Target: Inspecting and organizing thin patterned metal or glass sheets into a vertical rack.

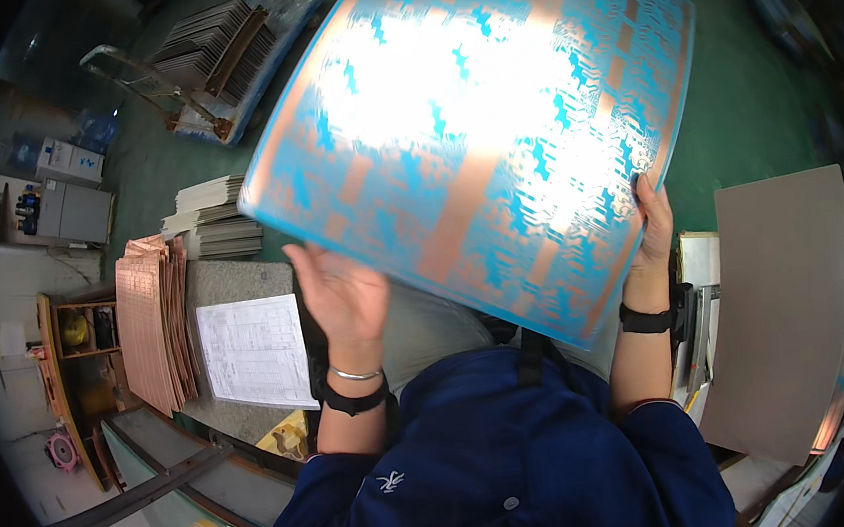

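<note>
A large, thin circuit board panel (pixel 466 194), copper with a blue pattern, is held up tilted in front of me, and bright glare washes out its middle. My right hand (pixel 652 228) grips its right edge, thumb near the edge and the other fingers mostly hidden behind. At the lower left edge is my left hand (pixel 340 296), palm showing and thumb stretched away from the panel. Its fingertips pass out of sight by the panel's edge, and whether they touch it I cannot tell.
To the left, a stack of copper panels (pixel 154 322) stands beside a printed sheet (pixel 254 350) on a grey surface. Behind are stacked pale boards (pixel 212 217) and a loaded trolley (pixel 265 76). A large grey board (pixel 783 312) stands at right. A wooden shelf (pixel 53 366) is far left.
</note>
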Available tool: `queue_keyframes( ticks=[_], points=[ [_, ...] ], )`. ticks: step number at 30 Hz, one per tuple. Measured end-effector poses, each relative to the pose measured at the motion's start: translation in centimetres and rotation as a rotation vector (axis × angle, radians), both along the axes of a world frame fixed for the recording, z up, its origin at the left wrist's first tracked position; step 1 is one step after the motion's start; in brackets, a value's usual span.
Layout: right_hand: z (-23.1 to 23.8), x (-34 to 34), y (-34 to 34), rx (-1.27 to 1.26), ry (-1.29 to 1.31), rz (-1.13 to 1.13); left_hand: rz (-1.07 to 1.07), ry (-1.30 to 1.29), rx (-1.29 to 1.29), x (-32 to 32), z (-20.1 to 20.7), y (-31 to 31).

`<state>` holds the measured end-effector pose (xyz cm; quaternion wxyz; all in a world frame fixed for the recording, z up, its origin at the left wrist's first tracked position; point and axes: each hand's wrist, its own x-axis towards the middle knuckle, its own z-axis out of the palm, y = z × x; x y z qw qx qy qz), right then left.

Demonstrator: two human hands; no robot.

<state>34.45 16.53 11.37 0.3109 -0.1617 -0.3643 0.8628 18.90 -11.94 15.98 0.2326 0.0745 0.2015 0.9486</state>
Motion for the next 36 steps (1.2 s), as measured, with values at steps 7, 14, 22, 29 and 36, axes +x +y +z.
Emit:
queue_keyframes(
  ticks=[7,14,22,29,36],
  points=[
    [-0.6,-0.6,-3.1,-0.078,0.113,0.101,-0.209,0.066,-0.414,3.7,-0.9,2.2],
    [-2.6,5.1,6.2,-0.146,0.141,-0.147,-0.083,0.031,-0.501,-0.2,-0.1,-0.8],
    [-4.2,6.6,7.1,-0.185,-0.060,-0.191,-0.025,0.050,-0.450,-1.7,-0.8,-0.5],
    [-4.3,6.2,6.6,-0.173,-0.053,-0.130,-0.035,0.016,-0.417,-1.9,-1.6,-1.3],
    [-3.5,6.1,6.7,-0.182,-0.013,-0.107,-0.031,0.027,-0.405,-2.1,-1.2,-0.9]
  ],
)
